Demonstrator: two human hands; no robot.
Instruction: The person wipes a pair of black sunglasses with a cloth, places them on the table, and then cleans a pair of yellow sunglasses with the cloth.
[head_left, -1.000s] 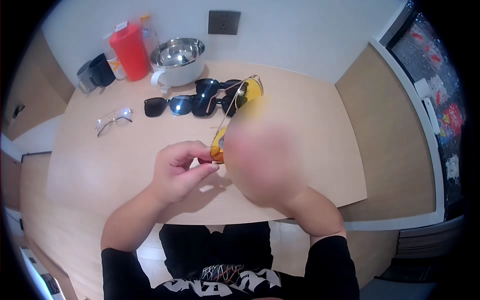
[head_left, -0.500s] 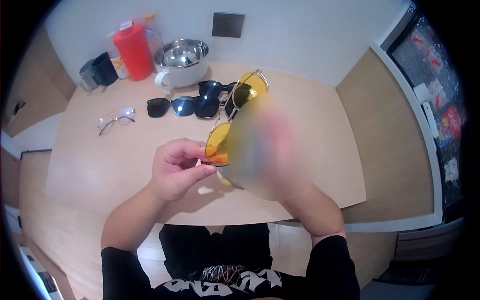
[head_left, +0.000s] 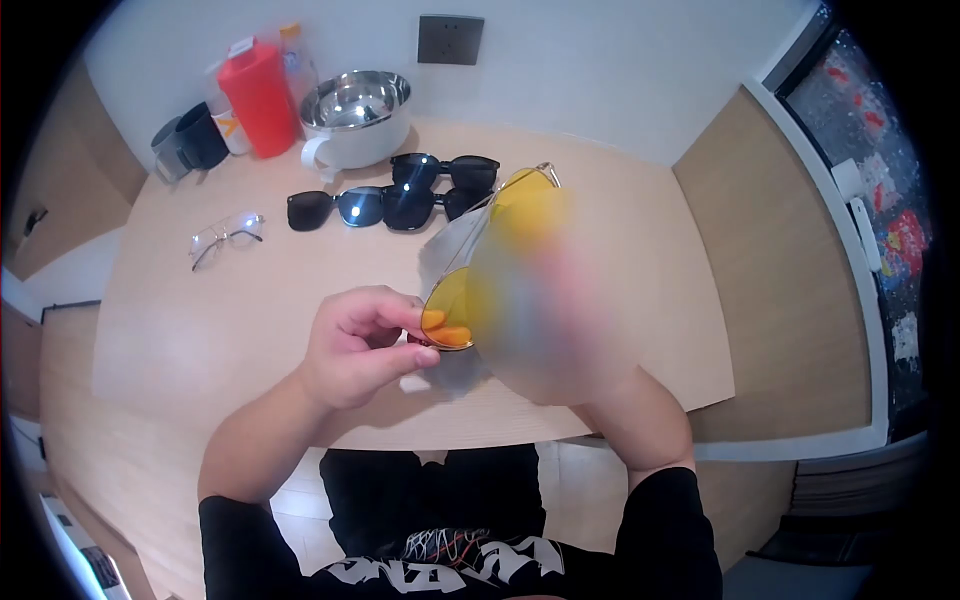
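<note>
Yellow-lensed glasses [head_left: 450, 305] with a thin metal frame are held above the table, tilted, their far lens up toward the back. My left hand [head_left: 365, 345] pinches the near lens edge between thumb and fingers. A blurred patch covers my right hand [head_left: 545, 310], so its fingers are hidden; it is at the right side of the glasses. A greyish, see-through cloth or film [head_left: 455, 245] shows behind and below the lenses. Beyond them lie dark sunglasses [head_left: 408, 207] in an overlapping group. Clear thin-framed glasses [head_left: 228, 238] rest at the left.
Along the back left stand a grey mug [head_left: 172, 155], a dark mug [head_left: 203, 138], a red lidded container [head_left: 260, 100] and a white-handled steel bowl [head_left: 355, 140]. A wall socket [head_left: 450, 40] is behind. A wooden panel [head_left: 780, 280] borders the table's right side.
The yellow glasses have shifted slightly right and tilted differently. More of the greyish material now shows behind them. My left hand keeps its pinch, and my right forearm has moved slightly right.
</note>
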